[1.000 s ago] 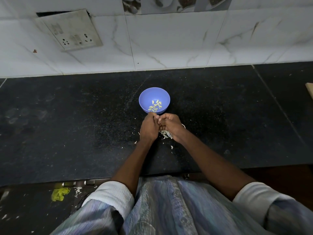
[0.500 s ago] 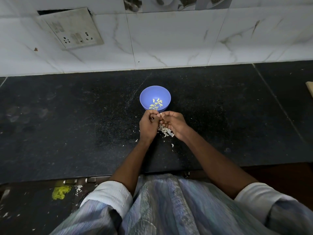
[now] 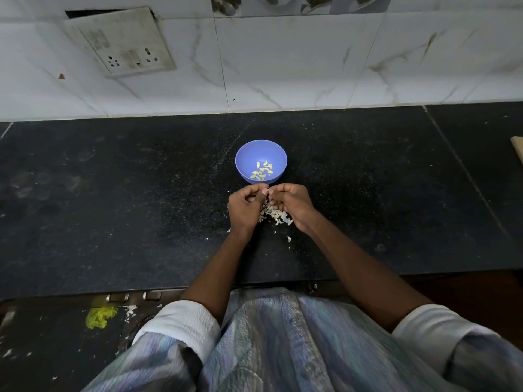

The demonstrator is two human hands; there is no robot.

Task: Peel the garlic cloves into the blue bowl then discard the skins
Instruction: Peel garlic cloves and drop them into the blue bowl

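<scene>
Two hands engaged | left hand [image 3: 245, 206] and right hand [image 3: 288, 203] curled, fingertips meeting on something small, presumably a clove, hidden | blue bowl [image 3: 261, 161] just beyond, peeled cloves [image 3: 262, 171] inside | skins [image 3: 276, 215] heaped on bench [image 3: 113, 193] | advised: skin to be dropped clear of bowl.

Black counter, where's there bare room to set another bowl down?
Wide bare stretches of the counter lie left of the blue bowl and right of it toward the seam, plus the strip between bowl and wall tiles. Crowded: just before the bowl, where both hands work over the garlic skins.
</scene>
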